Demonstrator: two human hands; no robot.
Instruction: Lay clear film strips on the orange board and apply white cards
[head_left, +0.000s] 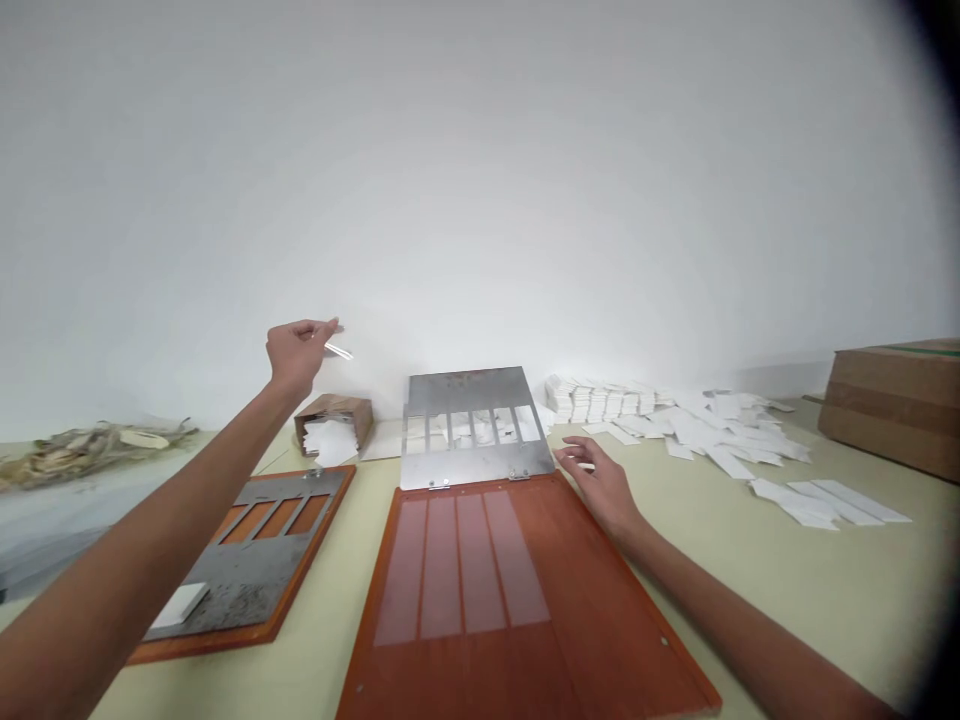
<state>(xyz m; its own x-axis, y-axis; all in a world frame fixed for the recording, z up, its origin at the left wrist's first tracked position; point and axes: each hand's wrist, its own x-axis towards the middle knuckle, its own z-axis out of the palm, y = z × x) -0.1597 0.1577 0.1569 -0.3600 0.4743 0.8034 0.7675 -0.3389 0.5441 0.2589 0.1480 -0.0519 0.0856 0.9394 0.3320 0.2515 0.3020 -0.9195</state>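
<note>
My left hand (298, 350) is raised in front of the wall, its fingers pinched on a thin shiny strip (339, 351) whose exact kind I cannot make out. A reddish-brown wooden board (592, 600) lies before me, with several pale translucent strips (439, 570) side by side on it. Hinged to its far edge, a metal stencil plate (480, 462) with slots stands folded back. Beside the plate's lower right corner is my right hand (600, 485), fingers apart and holding nothing; whether a fingertip touches the edge is unclear.
At left lies a second board with a slotted metal plate (247, 580), a white block (180, 606) on it. Behind are a small carton of white pieces (334, 425), white stacks (600, 400) and loose white cards (720, 430). A cardboard box (892, 410) stands far right.
</note>
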